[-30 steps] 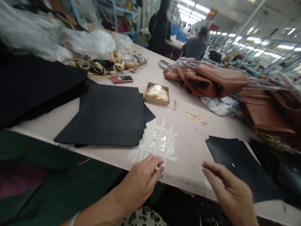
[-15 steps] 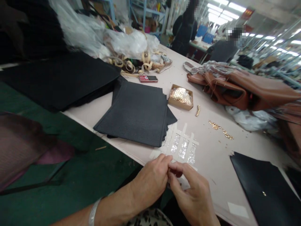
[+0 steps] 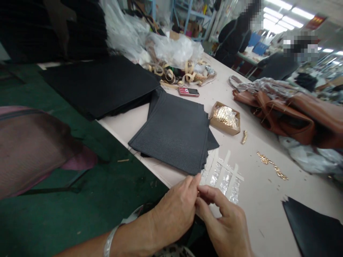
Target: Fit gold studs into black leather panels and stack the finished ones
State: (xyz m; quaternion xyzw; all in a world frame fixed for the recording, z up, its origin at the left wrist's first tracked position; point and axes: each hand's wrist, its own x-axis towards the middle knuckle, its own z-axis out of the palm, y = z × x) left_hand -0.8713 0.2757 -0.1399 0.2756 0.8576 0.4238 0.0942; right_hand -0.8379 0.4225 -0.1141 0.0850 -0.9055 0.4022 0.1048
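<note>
When reckoned from the cardboard box (image 3: 223, 128) of gold-coloured pieces on the desk (image 3: 257, 214), close by on the right, a short curved row of gold links (image 3: 244, 137); farther right and nearer the body, a loose string of gold links (image 3: 272, 166). Well to the right of the box, brown bags (image 3: 284, 114) heaped above crumpled plastic (image 3: 301, 153). Left of the box and slightly farther off, a red phone (image 3: 189, 92); beyond that, tan strips (image 3: 190, 76) and clear plastic bags (image 3: 178, 50). Nearer, on the box's left, a stack of black sheets (image 3: 174, 132), standing between both hands and the phone, with a larger dark stack (image 3: 107, 85) farther left. On the near side of the box, a taped plastic patch (image 3: 225, 181), partly covered by the right hand.

Angled inward from both sides, forearms meeting nearer the body than the box. Back uppermost and fingers bent, left grip (image 3: 178, 207) pinched narrow on a small gold piece (image 3: 198, 193), mostly hidden by fingertips. Opposite, right grip (image 3: 225, 217) narrow, with thumb and forefinger bent toward the same piece. Cannot tell whether closed on it or merely touching.
</note>
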